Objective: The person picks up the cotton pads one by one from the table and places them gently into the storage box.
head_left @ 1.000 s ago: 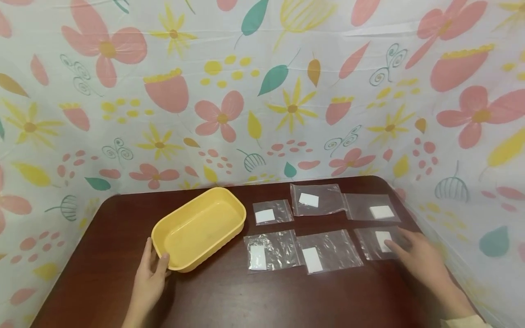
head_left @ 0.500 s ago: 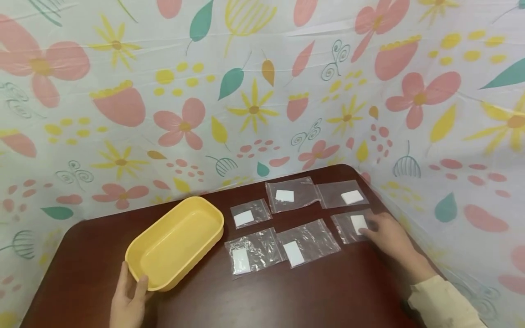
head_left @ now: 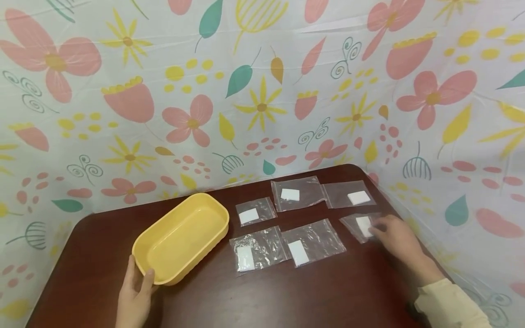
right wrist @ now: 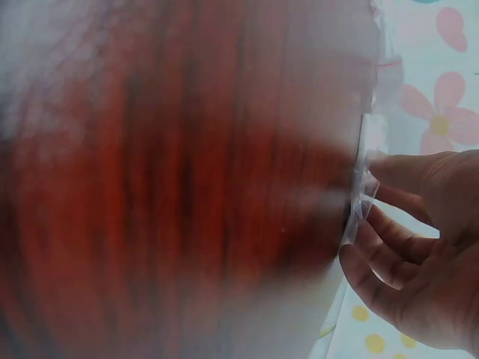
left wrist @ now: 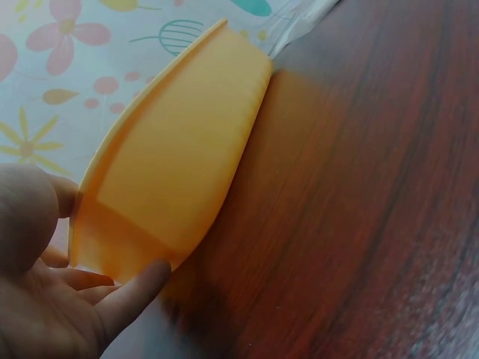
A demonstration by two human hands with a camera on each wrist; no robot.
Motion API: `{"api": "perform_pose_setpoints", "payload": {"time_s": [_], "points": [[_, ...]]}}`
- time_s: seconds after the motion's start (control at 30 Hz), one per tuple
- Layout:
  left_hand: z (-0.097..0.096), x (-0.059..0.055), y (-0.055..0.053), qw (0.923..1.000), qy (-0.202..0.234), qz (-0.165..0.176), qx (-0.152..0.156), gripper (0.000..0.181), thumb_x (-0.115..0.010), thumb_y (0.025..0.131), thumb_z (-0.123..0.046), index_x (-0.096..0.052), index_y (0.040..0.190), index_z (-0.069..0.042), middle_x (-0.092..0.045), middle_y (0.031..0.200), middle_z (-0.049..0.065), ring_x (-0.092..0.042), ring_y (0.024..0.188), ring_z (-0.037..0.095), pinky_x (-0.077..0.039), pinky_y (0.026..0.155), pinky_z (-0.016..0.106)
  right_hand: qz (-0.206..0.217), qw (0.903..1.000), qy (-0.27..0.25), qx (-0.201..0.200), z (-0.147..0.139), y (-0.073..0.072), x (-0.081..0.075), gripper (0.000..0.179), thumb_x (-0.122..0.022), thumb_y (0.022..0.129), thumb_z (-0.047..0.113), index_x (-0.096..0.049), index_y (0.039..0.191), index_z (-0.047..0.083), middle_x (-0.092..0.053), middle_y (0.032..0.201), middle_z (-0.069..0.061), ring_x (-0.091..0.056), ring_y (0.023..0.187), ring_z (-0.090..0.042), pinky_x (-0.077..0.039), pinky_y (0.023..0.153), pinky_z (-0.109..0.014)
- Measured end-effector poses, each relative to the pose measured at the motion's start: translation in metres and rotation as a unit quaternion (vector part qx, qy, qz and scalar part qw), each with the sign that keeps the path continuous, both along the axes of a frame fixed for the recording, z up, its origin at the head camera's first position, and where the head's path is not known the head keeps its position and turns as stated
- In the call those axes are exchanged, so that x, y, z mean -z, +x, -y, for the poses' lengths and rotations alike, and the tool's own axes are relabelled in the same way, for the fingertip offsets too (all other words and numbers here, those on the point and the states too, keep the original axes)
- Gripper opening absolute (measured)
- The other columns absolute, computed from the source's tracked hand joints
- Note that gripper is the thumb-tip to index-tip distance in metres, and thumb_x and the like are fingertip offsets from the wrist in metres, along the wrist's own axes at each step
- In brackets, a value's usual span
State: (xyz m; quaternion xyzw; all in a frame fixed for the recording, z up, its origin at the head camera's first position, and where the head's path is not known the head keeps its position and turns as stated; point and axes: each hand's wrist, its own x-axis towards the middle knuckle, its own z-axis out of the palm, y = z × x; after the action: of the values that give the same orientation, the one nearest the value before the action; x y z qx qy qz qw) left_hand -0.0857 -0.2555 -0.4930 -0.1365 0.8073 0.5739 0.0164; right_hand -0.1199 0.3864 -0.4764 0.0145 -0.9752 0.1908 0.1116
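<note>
At the near left corner of a yellow plastic tray (head_left: 180, 237), my left hand (head_left: 134, 296) grips the end, thumb at the rim and fingers around the outside. The left wrist view shows the tray's long side (left wrist: 172, 142) with fingertips (left wrist: 153, 278) against its end. On the right, my right hand (head_left: 399, 241) pinches a small clear zip bag (head_left: 353, 223) with a white rectangular piece (head_left: 363, 226) inside. In the right wrist view the bag (right wrist: 361, 198) is seen edge-on between thumb and fingers, close over the tabletop.
Several similar clear bags with white pieces lie in two rows, including a back bag (head_left: 305, 196), a back right bag (head_left: 340, 200) and a front bag (head_left: 321, 243). The dark wooden table (head_left: 254, 300) meets a flower-printed curtain (head_left: 262, 68) behind and at the right.
The view has swung to the right, then slightly back. My right hand has taken hold of the small bag's right side, and the bag now bunches toward it. The left hand stays on the tray.
</note>
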Motion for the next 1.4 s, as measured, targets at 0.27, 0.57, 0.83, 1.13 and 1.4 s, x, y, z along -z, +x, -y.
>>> {"api": "perform_pose_setpoints", "payload": {"time_s": [0.27,0.57,0.83,1.13,1.4], "points": [[0.000,-0.001,0.000,0.9999,-0.003,-0.004,0.009,0.077,-0.045,0.108,-0.034,0.011,0.161,-0.025,-0.004,0.165,0.015,-0.058,0.091,-0.010,-0.050,0.095,0.035,0.002,1.0000,0.001,0.005,-0.003,-0.001,0.000,0.007,-0.077,0.085,0.007,-0.076,0.087,0.001,-0.069,0.084,-0.015,-0.064,0.081,-0.041,-0.054,0.070,-0.058],[-0.003,-0.002,-0.003,0.9996,0.008,-0.026,0.007,0.076,-0.046,0.108,-0.032,0.008,0.162,-0.020,-0.005,0.165,0.016,-0.054,0.095,-0.014,-0.049,0.082,0.005,0.005,0.9998,-0.009,0.017,-0.003,-0.002,-0.003,0.008,-0.078,0.086,0.007,-0.077,0.089,0.000,-0.071,0.087,-0.017,-0.065,0.085,-0.043,-0.053,0.072,-0.060],[-0.001,0.001,-0.001,0.9997,-0.010,-0.019,0.009,0.077,-0.045,0.108,-0.033,0.009,0.161,-0.024,-0.006,0.164,0.021,-0.054,0.100,-0.011,-0.054,0.086,0.017,-0.017,0.9994,-0.026,0.013,0.000,-0.001,-0.005,0.011,-0.077,0.086,0.007,-0.076,0.091,-0.002,-0.071,0.089,-0.019,-0.065,0.087,-0.043,-0.054,0.075,-0.060],[0.000,-0.001,0.001,0.9989,-0.045,-0.005,0.012,0.073,-0.044,0.109,-0.034,0.005,0.162,-0.024,-0.004,0.164,0.020,-0.060,0.112,0.023,-0.057,0.090,0.034,-0.095,0.9954,-0.015,-0.002,0.012,0.003,-0.016,0.009,-0.082,0.080,0.005,-0.078,0.087,0.004,-0.073,0.088,-0.014,-0.068,0.084,-0.039,-0.053,0.071,-0.049],[-0.002,-0.002,-0.001,0.9984,-0.049,-0.024,0.012,0.073,-0.045,0.109,-0.034,0.004,0.162,-0.020,-0.004,0.165,0.016,-0.044,0.127,0.036,-0.056,0.089,0.026,-0.144,0.9891,0.000,-0.031,0.027,-0.003,-0.035,0.013,-0.084,0.076,0.004,-0.079,0.087,0.009,-0.073,0.087,-0.007,-0.067,0.082,-0.032,-0.050,0.069,-0.035]]}}
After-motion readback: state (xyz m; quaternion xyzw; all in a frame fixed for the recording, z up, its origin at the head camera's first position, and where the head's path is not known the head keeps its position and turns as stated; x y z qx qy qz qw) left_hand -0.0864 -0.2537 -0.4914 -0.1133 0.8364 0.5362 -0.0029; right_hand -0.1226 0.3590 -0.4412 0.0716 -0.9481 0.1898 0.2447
